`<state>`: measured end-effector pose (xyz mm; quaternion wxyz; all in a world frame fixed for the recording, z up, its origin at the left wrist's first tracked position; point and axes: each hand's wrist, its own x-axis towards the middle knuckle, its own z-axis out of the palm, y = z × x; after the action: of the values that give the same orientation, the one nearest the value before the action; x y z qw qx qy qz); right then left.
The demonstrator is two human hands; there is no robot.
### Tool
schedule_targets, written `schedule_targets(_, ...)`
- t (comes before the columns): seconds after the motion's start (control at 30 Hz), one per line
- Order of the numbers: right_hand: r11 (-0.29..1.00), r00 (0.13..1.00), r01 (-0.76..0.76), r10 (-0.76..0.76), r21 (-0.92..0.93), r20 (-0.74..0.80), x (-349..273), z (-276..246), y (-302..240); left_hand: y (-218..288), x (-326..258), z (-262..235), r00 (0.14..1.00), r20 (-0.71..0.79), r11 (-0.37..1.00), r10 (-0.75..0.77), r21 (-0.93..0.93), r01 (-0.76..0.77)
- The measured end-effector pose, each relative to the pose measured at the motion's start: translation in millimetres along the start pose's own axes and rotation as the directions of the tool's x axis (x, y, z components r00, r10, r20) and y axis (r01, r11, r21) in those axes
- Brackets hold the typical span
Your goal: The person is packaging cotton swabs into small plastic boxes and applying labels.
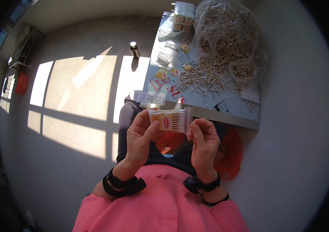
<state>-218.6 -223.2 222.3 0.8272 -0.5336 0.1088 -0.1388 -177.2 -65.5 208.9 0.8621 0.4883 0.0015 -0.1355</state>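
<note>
Cotton-swab bag (170,120): L hand (140,132) holds it btwn thumb & fingers; R hand (204,141), curled, pinches seal edge (189,119).

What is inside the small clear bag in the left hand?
The bag holds cotton swabs and a yellow card; whatever lies behind the card and left hand is covered.

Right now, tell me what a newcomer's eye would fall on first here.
Likely the bulging clear plastic bag on the far right of the table, with loose cotton swabs heaped before it. Then the sunlight patches on the floor at left, and the clear swab packet in the left hand, above the lap.
</note>
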Motion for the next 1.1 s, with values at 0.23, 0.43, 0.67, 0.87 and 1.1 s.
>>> schedule_targets(0.23, 0.999, 1.0, -0.008, 0.008, 0.032, -0.001, 0.8, -0.5, -2.1, 2.1, -1.2, 3.0, 0.999, 0.029, 1.0, 0.022, -0.002, -0.022)
schedule_targets(0.43, 0.983, 0.985, -0.149, 0.157, -0.111, 0.072, -1.5, -11.3, 12.3, -13.0, -1.0, -3.8, 0.996, 0.092, 0.996, -0.017, 0.089, 0.009)
schedule_targets(0.67, 0.843, 0.905, -0.341, 0.414, -0.416, 0.097, -12.3, -41.4, 30.7, -49.1, -11.4, -35.0, 0.943, 0.19, 0.946, -0.273, 0.232, 0.228)
schedule_targets(0.87, 0.765, 0.94, -0.138, 0.301, -0.629, 0.16, -23.3, -58.2, 51.3, -75.1, -21.0, -52.2, 0.895, 0.198, 0.799, -0.399, 0.554, 0.234)
schedule_targets(1.1, 0.576, 0.913, 0.038, 0.313, -0.817, 0.264, -28.4, -72.0, 66.4, -84.1, -28.0, -48.4, 0.86, 0.265, 0.59, -0.436, 0.806, 0.051)
